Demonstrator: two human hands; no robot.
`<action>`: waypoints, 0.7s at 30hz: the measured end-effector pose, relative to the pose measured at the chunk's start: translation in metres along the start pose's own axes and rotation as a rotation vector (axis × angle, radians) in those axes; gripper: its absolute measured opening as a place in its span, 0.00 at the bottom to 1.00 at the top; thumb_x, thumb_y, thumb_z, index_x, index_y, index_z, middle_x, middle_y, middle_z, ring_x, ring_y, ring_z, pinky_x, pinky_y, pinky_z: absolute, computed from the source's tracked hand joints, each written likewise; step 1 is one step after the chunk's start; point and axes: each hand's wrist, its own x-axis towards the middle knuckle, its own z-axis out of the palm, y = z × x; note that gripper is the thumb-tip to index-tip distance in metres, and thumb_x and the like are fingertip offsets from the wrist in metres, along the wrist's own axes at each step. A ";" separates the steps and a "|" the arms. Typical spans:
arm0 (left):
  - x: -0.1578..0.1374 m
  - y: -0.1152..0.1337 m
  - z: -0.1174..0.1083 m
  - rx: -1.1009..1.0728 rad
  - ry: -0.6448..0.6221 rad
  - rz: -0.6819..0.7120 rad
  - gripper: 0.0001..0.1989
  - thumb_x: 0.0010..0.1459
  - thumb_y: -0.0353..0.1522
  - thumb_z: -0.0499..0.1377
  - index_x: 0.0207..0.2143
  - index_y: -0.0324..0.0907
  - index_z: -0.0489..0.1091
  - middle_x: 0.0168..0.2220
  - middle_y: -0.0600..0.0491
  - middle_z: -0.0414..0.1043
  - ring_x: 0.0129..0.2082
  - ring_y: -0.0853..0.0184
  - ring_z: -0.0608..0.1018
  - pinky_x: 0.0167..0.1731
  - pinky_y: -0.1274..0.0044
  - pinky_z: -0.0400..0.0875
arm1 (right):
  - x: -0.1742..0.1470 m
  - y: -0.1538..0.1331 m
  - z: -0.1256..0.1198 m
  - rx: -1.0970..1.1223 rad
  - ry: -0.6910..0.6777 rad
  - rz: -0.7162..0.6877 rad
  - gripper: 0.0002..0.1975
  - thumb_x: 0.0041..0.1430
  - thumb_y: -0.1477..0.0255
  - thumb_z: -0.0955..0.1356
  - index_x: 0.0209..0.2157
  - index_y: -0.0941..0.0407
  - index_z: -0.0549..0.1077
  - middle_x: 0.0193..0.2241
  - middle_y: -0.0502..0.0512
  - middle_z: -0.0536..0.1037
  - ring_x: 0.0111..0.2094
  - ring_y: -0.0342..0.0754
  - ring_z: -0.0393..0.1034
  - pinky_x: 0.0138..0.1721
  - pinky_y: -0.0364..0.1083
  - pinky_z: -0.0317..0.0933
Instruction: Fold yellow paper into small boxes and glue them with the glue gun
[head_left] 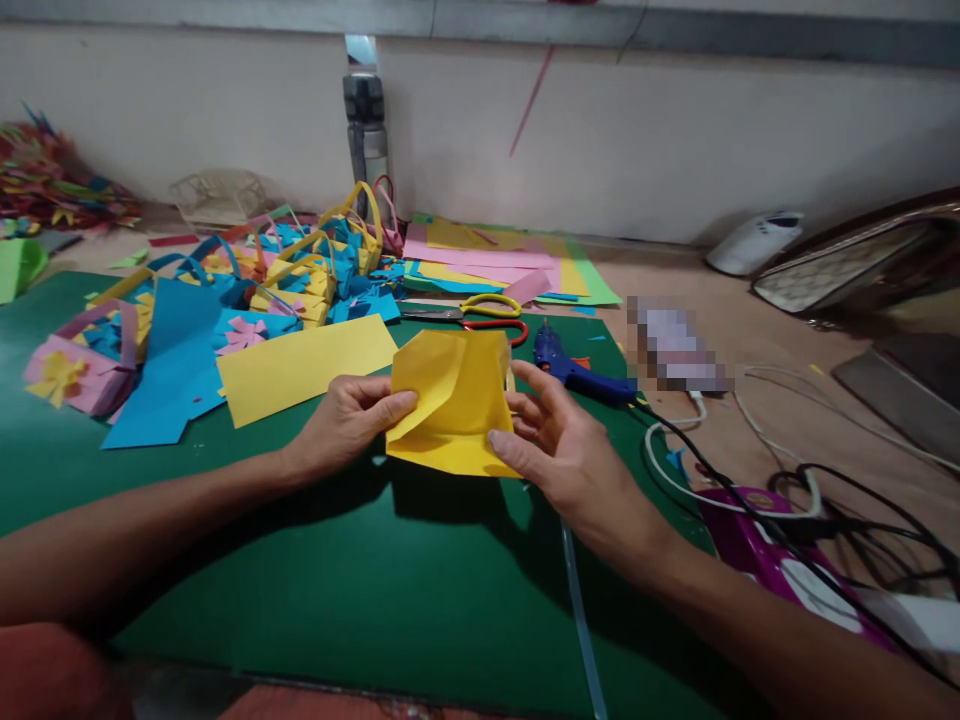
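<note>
Between my two hands, above the green mat [420,600], is a folded piece of yellow paper [457,390] with creases and raised flaps. My left hand [356,415] pinches its left edge between thumb and fingers. At the right side, my right hand [551,430] grips it, thumb in front and fingers behind, partly hidden. Flat beyond my left hand lies a yellow paper strip [307,370]. Scissors [480,312] with a yellow and a red handle rest just behind the folded paper. A blue glue gun [577,370] lies beyond my right hand.
Small paper baskets [300,280] with handles crowd the back left, near a blue paper sheet [161,370]. Coloured sheets [517,255] are stacked at the back. A clear glue stick [577,610] lies in front. Cables [750,510] and a phone [675,345] are at right.
</note>
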 end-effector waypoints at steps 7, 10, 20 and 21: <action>-0.002 0.000 0.003 -0.059 -0.049 -0.026 0.18 0.52 0.42 0.58 0.37 0.37 0.72 0.29 0.51 0.73 0.26 0.70 0.73 0.26 0.79 0.67 | -0.001 0.001 0.003 -0.078 -0.009 -0.049 0.35 0.51 0.67 0.66 0.58 0.55 0.49 0.51 0.63 0.66 0.47 0.50 0.66 0.45 0.53 0.66; 0.000 -0.003 0.002 -0.055 -0.101 -0.078 0.19 0.50 0.44 0.58 0.34 0.36 0.71 0.26 0.51 0.72 0.23 0.71 0.71 0.22 0.80 0.65 | -0.001 0.001 0.004 -0.105 -0.033 -0.046 0.35 0.51 0.67 0.66 0.58 0.55 0.48 0.50 0.63 0.68 0.45 0.50 0.68 0.43 0.52 0.67; 0.007 -0.009 -0.001 -0.002 -0.087 -0.087 0.21 0.50 0.48 0.56 0.23 0.37 0.68 0.17 0.55 0.63 0.18 0.72 0.66 0.18 0.80 0.57 | -0.014 0.003 0.000 -0.748 0.214 -0.630 0.28 0.56 0.69 0.65 0.57 0.52 0.55 0.53 0.59 0.65 0.55 0.53 0.58 0.54 0.56 0.55; 0.008 -0.009 -0.002 0.008 -0.086 -0.088 0.21 0.50 0.48 0.56 0.23 0.37 0.67 0.17 0.56 0.62 0.18 0.73 0.65 0.18 0.81 0.56 | -0.017 0.002 0.001 -0.834 0.169 -0.729 0.25 0.56 0.71 0.64 0.56 0.53 0.57 0.50 0.58 0.69 0.52 0.52 0.62 0.52 0.54 0.58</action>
